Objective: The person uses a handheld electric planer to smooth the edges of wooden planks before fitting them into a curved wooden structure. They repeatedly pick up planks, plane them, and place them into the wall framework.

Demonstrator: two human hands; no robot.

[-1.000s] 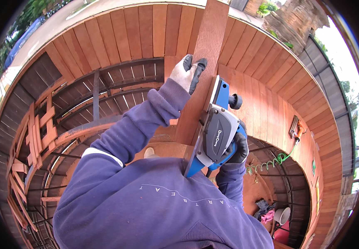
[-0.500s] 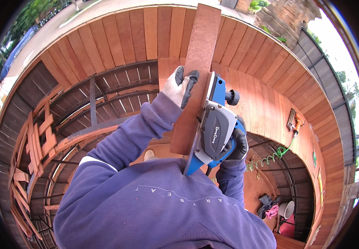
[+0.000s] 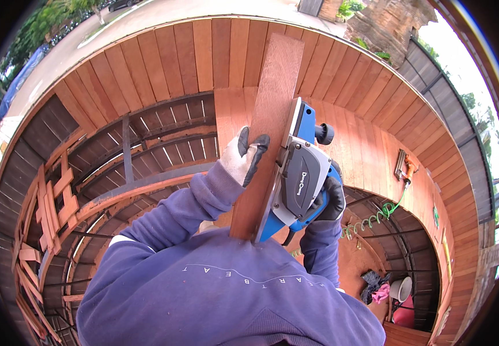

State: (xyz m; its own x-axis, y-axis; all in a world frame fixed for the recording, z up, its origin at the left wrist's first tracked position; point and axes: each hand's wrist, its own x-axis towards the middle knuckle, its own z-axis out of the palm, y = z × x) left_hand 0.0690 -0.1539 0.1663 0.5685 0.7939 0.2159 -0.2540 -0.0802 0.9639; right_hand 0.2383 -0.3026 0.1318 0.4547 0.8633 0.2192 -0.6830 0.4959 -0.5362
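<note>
A long reddish wooden board [image 3: 272, 98] stands on edge in front of me, running from my chest up toward the deck. My left hand [image 3: 245, 157], in a white and black glove, grips the board's left face near its middle. My right hand [image 3: 331, 199], in a black glove, is closed on the handle of a blue and grey electric planer [image 3: 300, 173]. The planer's sole lies against the board's right edge.
A curved deck of red-brown planks [image 3: 163, 63] spreads ahead, with open metal framing [image 3: 134, 167] below left. A nail gun [image 3: 406, 167] with a green coiled hose [image 3: 370, 219] lies on the planks at right. A white bucket [image 3: 400, 288] and rags sit lower right.
The board and planer have shifted slightly right and down in view, and the planer sits a little lower along the board. Both hands keep their grips.
</note>
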